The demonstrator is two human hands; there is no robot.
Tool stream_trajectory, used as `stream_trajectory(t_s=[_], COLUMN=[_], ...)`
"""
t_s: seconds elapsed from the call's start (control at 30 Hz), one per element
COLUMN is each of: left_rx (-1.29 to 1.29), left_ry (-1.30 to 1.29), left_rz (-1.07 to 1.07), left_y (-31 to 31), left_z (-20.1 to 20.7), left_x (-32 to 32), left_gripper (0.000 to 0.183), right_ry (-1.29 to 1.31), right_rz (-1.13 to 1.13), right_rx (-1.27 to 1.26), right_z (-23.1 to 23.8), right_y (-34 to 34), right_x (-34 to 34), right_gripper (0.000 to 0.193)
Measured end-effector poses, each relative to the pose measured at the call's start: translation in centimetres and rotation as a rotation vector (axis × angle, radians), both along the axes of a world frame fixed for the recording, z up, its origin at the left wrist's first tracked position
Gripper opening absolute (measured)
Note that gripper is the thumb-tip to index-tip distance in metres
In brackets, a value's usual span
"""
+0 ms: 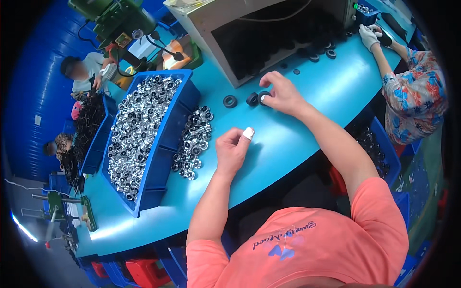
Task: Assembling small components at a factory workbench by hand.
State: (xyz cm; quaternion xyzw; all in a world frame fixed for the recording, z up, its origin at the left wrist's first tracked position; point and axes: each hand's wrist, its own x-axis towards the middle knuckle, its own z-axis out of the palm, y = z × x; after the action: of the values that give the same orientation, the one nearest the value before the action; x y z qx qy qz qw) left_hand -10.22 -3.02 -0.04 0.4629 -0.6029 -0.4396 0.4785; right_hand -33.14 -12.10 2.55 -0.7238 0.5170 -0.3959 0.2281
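My right hand (284, 96) is over the blue table, its taped thumb and fingers on a black ring (263, 97). Right beside that ring is another black ring (252, 99), and a third black ring (230, 101) lies flat a little to the left. Nearer to me, my left hand (233, 150) is closed above the table, its white-taped thumb pressed toward the curled fingers; whatever they may hold is hidden. A pile of shiny metal-and-black round parts (194, 139) lies left of it, against a blue bin (158, 168) full of the same parts.
A pale metal box (206, 36) with a heap of black rings (259, 41) inside stands at the back, some rings spilling out. A green machine (113, 29) stands at the far left. At right, a co-worker's gloved hands (370, 37) are near a small blue bin (366, 18).
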Motion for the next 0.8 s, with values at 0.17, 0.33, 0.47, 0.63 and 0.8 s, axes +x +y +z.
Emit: stream_trajectory(t_s=[0.17,0.33,0.47,0.63,0.8], left_rx=[0.000,0.029,0.021,0.263,0.248], left_ry=[0.048,-0.012,0.080,0.410,0.567], left_rz=[0.009,0.026,0.039,-0.132,-0.080], left_y=[0.0,-0.7,-0.6,-0.6,-0.9], left_z=[0.5,-0.4,0.8,1.6,1.0], left_x=[-0.5,0.2,0.0,0.2,1.0], left_gripper=[0.012,0.014,0.030,0.038,0.038], right_ry=[-0.081,-0.033,-0.153,-0.020,-0.149], right_rz=[0.116,0.198,0.232,0.374,0.618], right_rx=[-0.022,-0.067,0.016,-0.104,0.125], right_z=[-0.2,-0.8,-0.2,2.2,3.2], right_y=[0.3,0.8,1.3,2.9,0.3], right_x=[0.5,1.4,2.1,4.8,5.7], right_gripper=[0.023,0.020,0.021,0.021,0.025])
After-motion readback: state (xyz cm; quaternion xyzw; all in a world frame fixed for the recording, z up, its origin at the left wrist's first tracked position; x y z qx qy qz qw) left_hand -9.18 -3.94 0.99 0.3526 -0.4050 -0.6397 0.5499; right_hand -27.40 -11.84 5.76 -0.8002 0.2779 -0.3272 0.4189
